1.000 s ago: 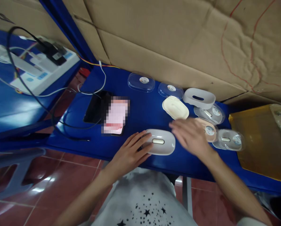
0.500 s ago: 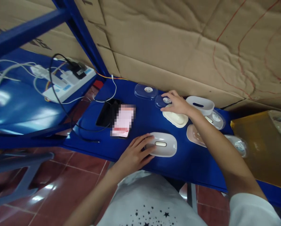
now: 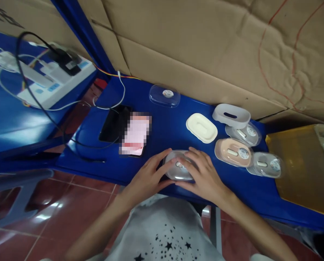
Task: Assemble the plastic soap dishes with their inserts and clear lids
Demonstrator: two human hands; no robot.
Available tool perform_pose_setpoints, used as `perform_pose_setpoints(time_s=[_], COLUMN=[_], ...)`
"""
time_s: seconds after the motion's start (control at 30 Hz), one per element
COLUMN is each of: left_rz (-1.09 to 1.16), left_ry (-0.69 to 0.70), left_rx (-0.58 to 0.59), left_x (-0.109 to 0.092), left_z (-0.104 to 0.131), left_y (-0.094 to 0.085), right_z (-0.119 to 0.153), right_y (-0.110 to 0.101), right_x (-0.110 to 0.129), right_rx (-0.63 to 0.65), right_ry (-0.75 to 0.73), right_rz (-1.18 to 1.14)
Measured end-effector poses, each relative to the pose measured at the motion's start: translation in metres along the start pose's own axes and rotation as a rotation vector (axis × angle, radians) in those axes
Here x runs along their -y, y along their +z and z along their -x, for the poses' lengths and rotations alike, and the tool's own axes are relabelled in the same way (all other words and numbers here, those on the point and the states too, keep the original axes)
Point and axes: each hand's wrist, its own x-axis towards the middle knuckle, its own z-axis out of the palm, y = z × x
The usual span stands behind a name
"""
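A white oval soap dish (image 3: 172, 173) lies near the front edge of the blue table, with a clear plastic lid (image 3: 182, 155) over it. My left hand (image 3: 147, 174) curls round the left side, its fingers on the lid and the rim. From the right, my right hand (image 3: 207, 175) grips the lid's edge, fingers over its top and thumb at the near side. Whether the lid sits fully down, I cannot tell. Beyond my right hand lies a cream oval piece (image 3: 201, 127) with a raised middle.
Another clear lid (image 3: 162, 97) lies at the back. To the right are a white slotted tray (image 3: 232, 116), a pinkish lidded dish (image 3: 227, 154) and grey lidded dishes (image 3: 262, 165), beside a yellow-brown box (image 3: 303, 170). A phone (image 3: 136, 134) and power strip (image 3: 55, 87) are left.
My right hand has come from the back of the table to the white dish, bringing a clear lid onto it. My left hand has stayed at the dish. The view has shifted slightly.
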Motion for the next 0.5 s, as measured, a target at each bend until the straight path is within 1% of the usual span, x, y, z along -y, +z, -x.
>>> perform_pose_setpoints(time_s=[0.27,0.4,0.5], left_rz=[0.052,0.139,0.212], left_ry=[-0.047,-0.125,-0.185], left_rx=[0.061,0.089,0.12], left_x=[-0.0042,-0.0031,-0.0014], left_z=[-0.0015,-0.0002,0.0008], left_y=[-0.0041,-0.0041,-0.0037], right_z=[-0.0013,-0.0003,0.0002], right_y=[0.0063,0.0093,0.0118], right_x=[-0.0032,-0.0041,-0.0049], right_rx=[-0.01,-0.029,-0.025], right_ry=[-0.081,-0.14,-0.157], right_rz=[0.146,0.218,0.207])
